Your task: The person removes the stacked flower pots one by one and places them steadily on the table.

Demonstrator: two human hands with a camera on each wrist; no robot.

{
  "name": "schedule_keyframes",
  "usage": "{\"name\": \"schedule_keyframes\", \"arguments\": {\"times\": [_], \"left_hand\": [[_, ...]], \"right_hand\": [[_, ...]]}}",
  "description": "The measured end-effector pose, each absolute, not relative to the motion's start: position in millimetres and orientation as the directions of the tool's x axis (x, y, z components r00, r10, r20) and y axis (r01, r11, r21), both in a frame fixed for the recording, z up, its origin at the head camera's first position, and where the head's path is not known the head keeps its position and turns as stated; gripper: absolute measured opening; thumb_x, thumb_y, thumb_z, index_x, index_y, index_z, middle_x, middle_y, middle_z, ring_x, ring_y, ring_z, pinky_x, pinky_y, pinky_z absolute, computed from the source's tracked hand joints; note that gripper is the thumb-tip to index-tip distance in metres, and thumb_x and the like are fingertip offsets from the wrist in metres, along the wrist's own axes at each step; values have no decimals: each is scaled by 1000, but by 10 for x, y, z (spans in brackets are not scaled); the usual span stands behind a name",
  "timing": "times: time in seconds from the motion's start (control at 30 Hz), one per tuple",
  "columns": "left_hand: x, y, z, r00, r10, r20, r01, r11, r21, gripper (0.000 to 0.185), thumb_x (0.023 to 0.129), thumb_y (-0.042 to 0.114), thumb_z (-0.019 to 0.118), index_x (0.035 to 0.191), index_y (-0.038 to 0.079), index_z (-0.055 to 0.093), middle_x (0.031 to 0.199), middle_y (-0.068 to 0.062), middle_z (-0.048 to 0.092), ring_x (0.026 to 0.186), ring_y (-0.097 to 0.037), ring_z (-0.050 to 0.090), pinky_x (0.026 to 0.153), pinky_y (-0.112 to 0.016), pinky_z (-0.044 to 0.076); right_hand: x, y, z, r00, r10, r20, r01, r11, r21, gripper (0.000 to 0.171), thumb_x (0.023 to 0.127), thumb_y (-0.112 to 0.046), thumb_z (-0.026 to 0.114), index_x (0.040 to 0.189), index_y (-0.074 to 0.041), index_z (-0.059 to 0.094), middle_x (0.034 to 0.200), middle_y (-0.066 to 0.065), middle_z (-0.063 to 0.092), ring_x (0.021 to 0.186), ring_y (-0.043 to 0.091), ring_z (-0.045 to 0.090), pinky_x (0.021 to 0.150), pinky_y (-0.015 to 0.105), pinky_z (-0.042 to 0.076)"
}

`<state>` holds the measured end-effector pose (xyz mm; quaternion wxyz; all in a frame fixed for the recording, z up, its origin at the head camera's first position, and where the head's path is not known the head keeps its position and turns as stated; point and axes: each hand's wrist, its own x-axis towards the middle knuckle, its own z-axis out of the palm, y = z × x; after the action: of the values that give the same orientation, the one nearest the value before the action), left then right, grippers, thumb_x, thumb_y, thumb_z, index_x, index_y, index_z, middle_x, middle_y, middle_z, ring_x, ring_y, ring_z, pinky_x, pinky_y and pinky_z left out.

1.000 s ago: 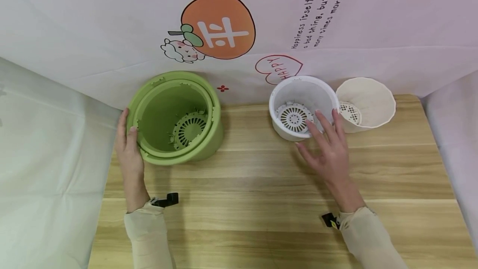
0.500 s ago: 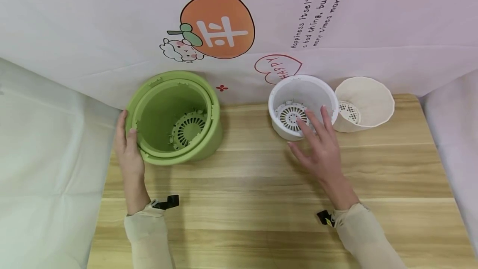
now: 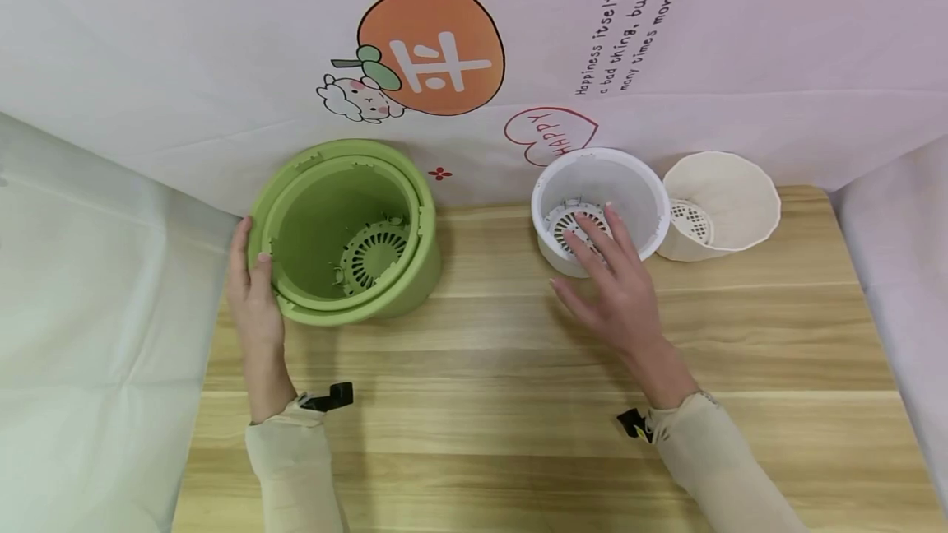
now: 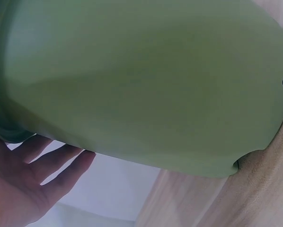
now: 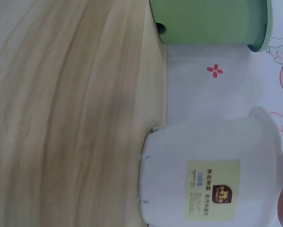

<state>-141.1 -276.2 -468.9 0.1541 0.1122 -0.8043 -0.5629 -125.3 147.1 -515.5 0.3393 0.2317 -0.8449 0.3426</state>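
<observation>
Evidently, four pots stand on the worktop (image 3: 474,368): two nested green pots (image 3: 318,224), then one white pot (image 3: 640,196) and one cream pot (image 3: 741,200) to their right. The left hand (image 3: 255,307), fingers straight and apart, touches the outer green one; the right hand (image 3: 625,303) holds its fingers apart over the white pot's near rim. One yellow label (image 5: 212,189) there is too blurred to read; one red heart (image 3: 551,136) behind says "HAPPY".
</observation>
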Motion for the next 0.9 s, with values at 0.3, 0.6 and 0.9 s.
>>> {"name": "schedule_keyframes", "arguments": {"times": [0.3,0.6,0.9], "left_hand": [[-1409,-2786,-4659,-932,-352,83,-34,314,949,49,105,17,42,153,27,39,159,9,31,147,-12,22,121,-31,16],[-1416,-2800,-4661,-933,-352,79,-41,319,947,50,105,17,42,154,25,38,159,10,31,147,-12,21,122,-31,13],[-1422,-2830,-4673,-932,-356,63,-56,314,948,50,105,17,42,154,26,38,160,11,30,147,-11,21,122,-30,14]], "right_hand": [[-1338,1296,-5009,-614,-232,755,-692,618,-373,53,89,-37,71,129,-3,65,138,16,58,136,44,43,112,57,34],[-1414,1138,-4910,-577,-300,760,-729,608,-314,54,89,-36,71,132,-4,64,142,14,56,135,44,43,111,58,35],[-1468,1052,-4855,-581,-375,722,-754,582,-305,63,85,-31,73,139,-4,57,138,15,59,133,41,47,114,56,31]]}}
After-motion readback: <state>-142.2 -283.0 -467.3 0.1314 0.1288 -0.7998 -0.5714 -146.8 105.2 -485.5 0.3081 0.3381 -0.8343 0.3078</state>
